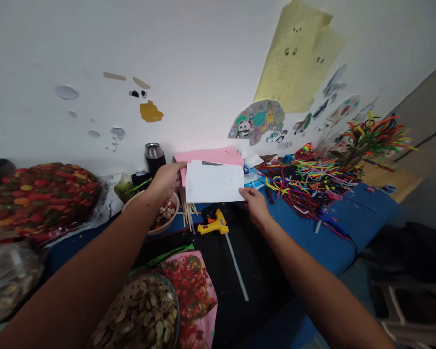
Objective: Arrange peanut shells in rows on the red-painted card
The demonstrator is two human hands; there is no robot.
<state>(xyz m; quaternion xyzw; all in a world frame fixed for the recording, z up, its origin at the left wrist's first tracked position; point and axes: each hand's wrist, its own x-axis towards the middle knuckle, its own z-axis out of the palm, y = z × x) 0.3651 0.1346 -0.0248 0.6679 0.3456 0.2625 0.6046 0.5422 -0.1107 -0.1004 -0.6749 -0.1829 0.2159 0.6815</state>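
A white sheet of paper (215, 183) is stretched between my two hands above the table. My left hand (169, 180) grips its upper left corner, and my right hand (254, 202) pinches the lower right corner. Behind the white sheet lies a pink sheet (218, 156), partly hidden by it. Below the paper, a yellow hot glue gun (214, 224) rests on a black surface, with a long glue stick (237, 266) pointing toward me. Several thin wooden sticks (187, 215) lie just left of the glue gun.
A bowl of nuts or shells (163, 228) stands beside my left forearm, with a black thermos (154, 157) behind it. Nearer is a basket of shells (145, 310). Colourful pipe cleaners (312, 177) heap on the blue table (370, 213) at right. A red patterned bundle (47, 198) sits left.
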